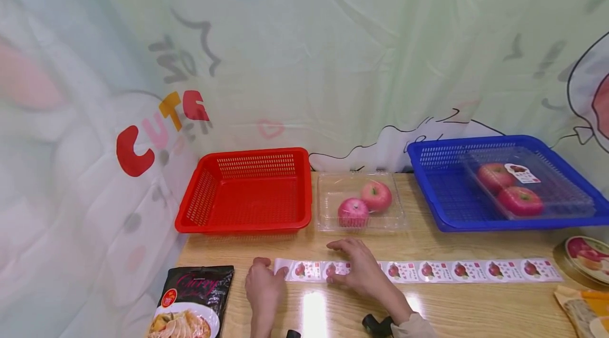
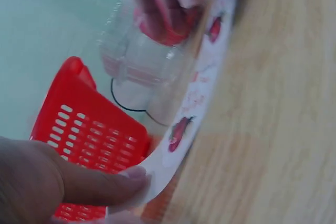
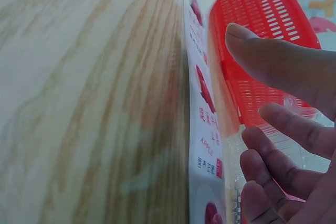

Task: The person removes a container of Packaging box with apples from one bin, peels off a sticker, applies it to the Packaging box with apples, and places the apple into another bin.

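One long strip of apple stickers (image 1: 418,272) runs from nine to three o'clock across the wood-grain table (image 1: 476,306), printed side up, each sticker showing a red apple beside small lettering. At its nine o'clock end the left hand (image 1: 264,282) pinches the tip of the backing, thumb on top, and the strip curves up off the wood there. The right hand (image 1: 356,269) hovers above the strip toward ten o'clock of its middle, thumb and fingers spread apart, holding nothing. Taking the strip's middle as the centre of the dial, a clear plastic clamshell (image 1: 328,200) stands at eleven o'clock with two apples (image 1: 376,196) inside, and a red plastic basket (image 1: 259,200) sits just beside it at ten. Toward one o'clock is a blue plastic basket (image 1: 444,190), holding a second clamshell (image 1: 571,200) with two more apples (image 1: 520,201) and an apple label (image 1: 522,173) on its lid. At three o'clock, near the strip's far end, lies a round container (image 1: 590,256) with a pictured top; an orange-and-clear packet (image 1: 582,309) is between three and four. A black curry pouch (image 1: 190,295) lies between eight and nine, and a printed curtain (image 1: 333,63) hangs at twelve.
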`<state>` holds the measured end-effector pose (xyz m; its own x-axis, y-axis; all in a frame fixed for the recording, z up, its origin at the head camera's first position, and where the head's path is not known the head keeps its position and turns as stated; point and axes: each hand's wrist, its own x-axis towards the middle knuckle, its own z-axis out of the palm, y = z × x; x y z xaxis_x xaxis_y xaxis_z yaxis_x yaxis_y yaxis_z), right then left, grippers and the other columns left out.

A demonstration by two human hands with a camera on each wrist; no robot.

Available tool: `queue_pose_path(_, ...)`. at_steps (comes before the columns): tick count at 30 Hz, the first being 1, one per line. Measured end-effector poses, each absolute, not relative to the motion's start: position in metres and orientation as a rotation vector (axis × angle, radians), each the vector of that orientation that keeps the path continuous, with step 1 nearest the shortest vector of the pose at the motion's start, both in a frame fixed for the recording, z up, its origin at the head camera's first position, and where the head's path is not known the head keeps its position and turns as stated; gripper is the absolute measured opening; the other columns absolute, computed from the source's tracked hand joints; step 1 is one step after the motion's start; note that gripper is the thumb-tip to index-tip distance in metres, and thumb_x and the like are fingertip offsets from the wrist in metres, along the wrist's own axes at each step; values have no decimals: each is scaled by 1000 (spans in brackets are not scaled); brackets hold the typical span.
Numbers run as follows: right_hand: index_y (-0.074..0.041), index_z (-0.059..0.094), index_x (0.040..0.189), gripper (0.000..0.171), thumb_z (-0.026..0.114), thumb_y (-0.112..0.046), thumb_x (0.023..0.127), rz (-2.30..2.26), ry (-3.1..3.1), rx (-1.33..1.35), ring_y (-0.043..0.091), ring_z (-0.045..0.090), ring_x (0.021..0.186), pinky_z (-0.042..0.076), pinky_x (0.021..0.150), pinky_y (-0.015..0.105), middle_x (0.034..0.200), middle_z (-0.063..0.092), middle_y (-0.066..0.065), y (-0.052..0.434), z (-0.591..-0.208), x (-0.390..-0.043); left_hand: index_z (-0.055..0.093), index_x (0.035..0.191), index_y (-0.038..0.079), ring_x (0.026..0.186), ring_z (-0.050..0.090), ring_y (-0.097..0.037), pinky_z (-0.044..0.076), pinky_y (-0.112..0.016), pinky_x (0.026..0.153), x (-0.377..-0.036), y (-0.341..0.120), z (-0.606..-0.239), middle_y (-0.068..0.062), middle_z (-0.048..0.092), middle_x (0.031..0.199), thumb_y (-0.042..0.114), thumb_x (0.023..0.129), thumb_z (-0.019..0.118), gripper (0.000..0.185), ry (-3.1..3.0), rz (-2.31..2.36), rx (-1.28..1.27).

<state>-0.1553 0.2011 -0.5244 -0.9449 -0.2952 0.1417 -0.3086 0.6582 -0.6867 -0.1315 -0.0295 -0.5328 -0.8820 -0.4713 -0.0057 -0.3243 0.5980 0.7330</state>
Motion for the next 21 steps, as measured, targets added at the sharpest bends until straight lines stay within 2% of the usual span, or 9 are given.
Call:
queue_pose_path(4,-12,73,125,66,102,-26,67,1191,-2854,523,25,63,113,49,105,54,116,71,-1,202,-525,-156,74,94,-3,70,58,-17,48,-32,63,-132,-36,-529,-6,65,75,10,82,87,22,-2496,-1538,600)
queue_pose_path(7,-12,73,125,67,102,-28,67,1205,-2848,528,25,63,114,48,107,56,117,71,-2,202,-525,-156,69,103,-7,68,57,-14,50,-25,56,-133,-41,-528,-7,65,81,9,90,80,23,-2316,-1896,592)
queue_pose_path(10,-12,72,127,66,101,-27,69,1226,-2841,525,26,63,116,47,108,58,118,71,-1,200,-526,-156,60,114,-7,66,62,-13,55,-24,52,-135,-44,-528,-5,67,85,10,97,74,27,-2143,-2201,609)
queue_pose_path(13,-13,72,128,66,101,-25,70,1258,-2835,498,26,63,115,47,108,57,119,71,2,198,-526,-156,52,123,-6,71,69,-12,61,-27,58,-136,-46,-530,-4,71,88,9,99,71,33,-1999,-2409,602)
queue_pose_path(17,-15,71,130,68,101,-24,69,1274,-2821,454,27,64,113,48,105,55,121,70,6,194,-525,-156,46,132,-5,77,73,-13,63,-30,69,-138,-48,-533,-3,74,94,6,100,70,42,-1822,-2571,585)
queue_pose_path(21,-15,71,131,71,101,-22,68,1299,-2804,436,28,64,116,48,106,56,126,70,5,188,-525,-157,49,134,-6,90,73,-16,63,-34,83,-139,-48,-537,-4,74,102,9,103,68,40,-1631,-2708,546)
